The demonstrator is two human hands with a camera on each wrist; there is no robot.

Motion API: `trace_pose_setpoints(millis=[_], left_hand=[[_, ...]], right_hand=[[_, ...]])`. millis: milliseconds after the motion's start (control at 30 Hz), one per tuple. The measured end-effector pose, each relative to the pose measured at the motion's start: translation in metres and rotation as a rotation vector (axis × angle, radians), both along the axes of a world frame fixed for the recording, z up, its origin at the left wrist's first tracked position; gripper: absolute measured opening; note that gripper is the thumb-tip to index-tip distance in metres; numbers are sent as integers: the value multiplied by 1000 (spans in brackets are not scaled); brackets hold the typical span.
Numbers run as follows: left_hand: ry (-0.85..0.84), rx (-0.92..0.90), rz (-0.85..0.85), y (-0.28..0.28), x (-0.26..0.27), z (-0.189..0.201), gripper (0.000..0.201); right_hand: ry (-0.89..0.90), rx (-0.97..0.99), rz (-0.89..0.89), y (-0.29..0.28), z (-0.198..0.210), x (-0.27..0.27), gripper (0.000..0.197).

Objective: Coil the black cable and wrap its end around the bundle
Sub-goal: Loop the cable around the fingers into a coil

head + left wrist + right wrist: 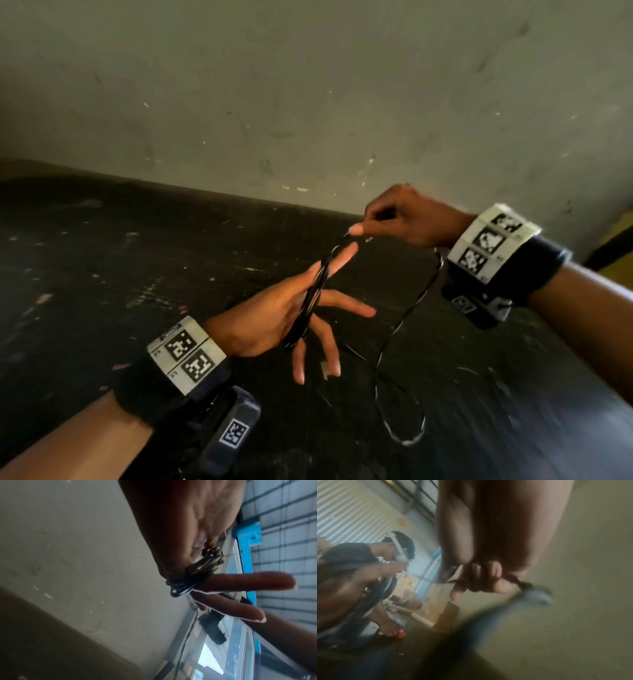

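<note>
The left hand [274,315] is held palm-up with fingers spread; the right hand [407,219] is raised above it, fingertips pinched together.

The cable [312,301] coils around the left hand [274,317], above the surface [137,274]; the right hand [407,219] pinches it above; slack loops below.

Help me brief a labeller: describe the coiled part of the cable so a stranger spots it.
Start at the left hand, palm up above the dark table. The bundle of black turns is wound around its spread fingers. Unlike the loose cable trailing below, it is tightly stacked.
</note>
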State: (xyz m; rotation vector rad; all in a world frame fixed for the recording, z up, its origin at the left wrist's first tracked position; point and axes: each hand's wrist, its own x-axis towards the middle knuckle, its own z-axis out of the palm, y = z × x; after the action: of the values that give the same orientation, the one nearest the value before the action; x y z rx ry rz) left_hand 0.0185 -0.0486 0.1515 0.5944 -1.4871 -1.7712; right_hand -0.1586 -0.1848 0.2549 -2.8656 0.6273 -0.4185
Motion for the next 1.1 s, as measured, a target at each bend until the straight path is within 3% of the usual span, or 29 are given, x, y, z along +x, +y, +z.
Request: trace_pose_setpoints(millis=[100,167,333,567,667,767,833,967,1100], left_hand=[[136,-5,18,-3,5,9,46],[237,-6,70,-11,7,16,47],[306,-79,340,-34,16,34,47],[50,-170,559,-52,39,28,46],[-135,-189,580,-53,40,11,45],[-307,-195,495,-46,35,-9,46],[-358,-176,415,-38,31,-17,46],[-297,-99,325,-22,21,-16,42],[-268,-93,213,-13,12,-9,48]], right_hand=[[-83,108,-30,5,-42,8,41],[-162,202,-16,17,-71,16,26],[-5,487,-48,60,-111,42,20],[81,532,-47,81,-79,45,21],[272,592,17,80,-50,38,25],[376,512,-8,72,-19,31,24],[385,342,-46,64,2,26,20],[390,83,-33,45,35,17,14],[213,-99,34,25,53,15,19]])
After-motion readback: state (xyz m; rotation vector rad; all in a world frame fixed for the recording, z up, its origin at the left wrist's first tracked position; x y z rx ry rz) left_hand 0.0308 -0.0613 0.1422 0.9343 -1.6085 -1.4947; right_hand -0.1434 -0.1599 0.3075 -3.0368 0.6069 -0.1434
